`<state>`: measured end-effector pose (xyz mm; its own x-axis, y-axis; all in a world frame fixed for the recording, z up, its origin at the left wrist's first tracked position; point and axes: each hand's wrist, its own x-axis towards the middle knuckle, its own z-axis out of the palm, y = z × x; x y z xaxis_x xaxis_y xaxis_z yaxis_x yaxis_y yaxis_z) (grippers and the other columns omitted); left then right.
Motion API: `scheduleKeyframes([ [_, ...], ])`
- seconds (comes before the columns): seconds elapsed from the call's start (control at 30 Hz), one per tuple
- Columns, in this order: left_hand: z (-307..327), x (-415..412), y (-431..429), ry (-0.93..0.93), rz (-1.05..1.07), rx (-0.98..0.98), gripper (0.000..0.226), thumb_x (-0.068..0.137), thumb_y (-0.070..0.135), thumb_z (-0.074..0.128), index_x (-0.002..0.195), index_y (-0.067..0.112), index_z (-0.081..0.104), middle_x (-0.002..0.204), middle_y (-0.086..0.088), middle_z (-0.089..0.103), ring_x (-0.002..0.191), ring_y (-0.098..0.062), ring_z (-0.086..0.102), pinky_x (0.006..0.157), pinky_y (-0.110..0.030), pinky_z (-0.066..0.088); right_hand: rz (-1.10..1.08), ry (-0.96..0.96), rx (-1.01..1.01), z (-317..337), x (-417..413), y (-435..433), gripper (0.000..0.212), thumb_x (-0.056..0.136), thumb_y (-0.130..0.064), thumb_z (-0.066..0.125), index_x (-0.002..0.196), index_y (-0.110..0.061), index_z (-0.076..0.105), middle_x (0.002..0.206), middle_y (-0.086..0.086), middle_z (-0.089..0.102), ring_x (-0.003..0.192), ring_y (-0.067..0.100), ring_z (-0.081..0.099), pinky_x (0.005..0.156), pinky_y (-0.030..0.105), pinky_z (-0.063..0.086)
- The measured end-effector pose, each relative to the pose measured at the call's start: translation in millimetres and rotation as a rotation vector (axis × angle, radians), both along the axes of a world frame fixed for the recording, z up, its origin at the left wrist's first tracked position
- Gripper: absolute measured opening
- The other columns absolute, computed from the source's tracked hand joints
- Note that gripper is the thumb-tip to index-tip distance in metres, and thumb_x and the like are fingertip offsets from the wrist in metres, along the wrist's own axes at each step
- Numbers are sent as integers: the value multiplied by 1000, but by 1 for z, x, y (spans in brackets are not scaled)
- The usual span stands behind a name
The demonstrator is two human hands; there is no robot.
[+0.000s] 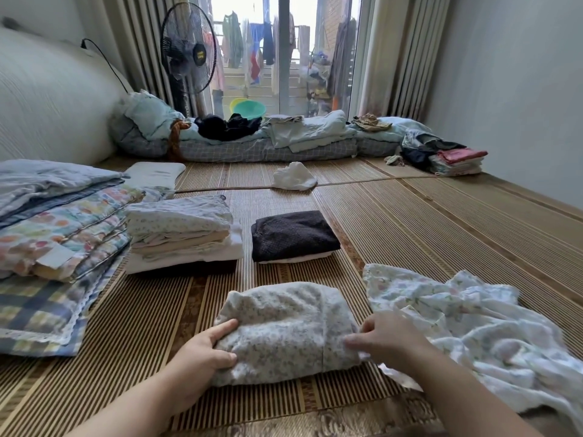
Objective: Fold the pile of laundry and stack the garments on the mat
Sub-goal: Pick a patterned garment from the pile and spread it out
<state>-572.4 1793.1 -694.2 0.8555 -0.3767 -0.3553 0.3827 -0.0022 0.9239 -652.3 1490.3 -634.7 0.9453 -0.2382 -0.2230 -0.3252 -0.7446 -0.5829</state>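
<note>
Down at bottom centre, a folded floral garment (284,332) lies on the striped woven mat (441,222). Left hand (202,357) grips its left edge, thumb on top. Right hand (385,339), blurred, pinches its right edge. Folded stacks (183,228) mid-frame. Fan (188,48), curtained glass door at top.

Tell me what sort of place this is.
Likely a bedroom in a home: a woven mat covers the floor, bedding lies at its far edge, and a fan stands behind.
</note>
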Motion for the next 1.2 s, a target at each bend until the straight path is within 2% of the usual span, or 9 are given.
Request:
scheduleKeyframes([
  [0.13,0,0,-1,30,-6,-29,66,77,-22,56,129,19,56,142,-15,39,109,-33,62,73,-34,58,17,75,8,-5,1,11,27,77,-28,74,56,-14,64,51,-5,58,46,6,53,47,19,40],
  [0.33,2,1,8,80,-18,-167,63,77,-20,57,125,21,58,135,-14,47,102,-33,67,71,-35,58,-27,-153,763,15,4,-4,7,91,-7,61,87,-2,63,63,7,64,55,15,61,52,25,51],
  [0.47,-1,0,10,60,-40,-147,64,76,-20,58,122,24,58,135,-13,47,104,-31,67,74,-34,57,43,34,312,7,3,-20,8,87,-1,63,83,-7,66,70,9,69,62,20,66,58,32,55],
  [0.6,0,1,9,-79,-93,33,89,59,-6,70,137,31,46,140,-3,38,113,-23,59,83,-31,54,20,-47,-116,1,10,-16,35,87,-18,65,122,-23,59,93,-6,66,74,3,63,64,23,54],
  [0.7,2,4,9,-86,-102,56,96,58,-5,69,142,30,41,136,5,38,112,-20,59,80,-28,55,221,-353,-127,2,14,19,43,80,-42,67,121,-35,58,108,-15,54,89,-3,53,80,20,52],
  [0.77,1,5,11,7,-86,-17,91,61,-13,67,140,26,44,131,0,43,105,-29,66,76,-34,57,423,-366,-278,-12,15,48,46,75,-51,62,118,-39,55,113,-14,47,99,4,48,88,26,50],
  [0.87,1,8,20,119,-61,-132,86,54,-13,71,131,22,51,130,-16,52,101,-37,67,75,-40,58,475,-348,-489,-29,15,48,29,82,-32,58,111,-32,59,106,-7,54,95,12,48,77,25,44],
  [1.0,1,14,36,193,-4,-269,80,56,-13,71,128,17,53,119,-22,65,104,-40,66,70,-37,58,253,-363,-524,-18,15,1,13,85,-16,56,87,-25,65,89,-7,60,76,10,55,64,21,48],
  [1.2,15,15,19,234,64,-387,64,68,-12,55,127,12,53,110,-24,69,71,-26,71,47,-26,56,529,-621,-531,-24,-2,37,34,64,-57,61,87,-31,64,85,-12,63,74,5,58,64,20,51],
])
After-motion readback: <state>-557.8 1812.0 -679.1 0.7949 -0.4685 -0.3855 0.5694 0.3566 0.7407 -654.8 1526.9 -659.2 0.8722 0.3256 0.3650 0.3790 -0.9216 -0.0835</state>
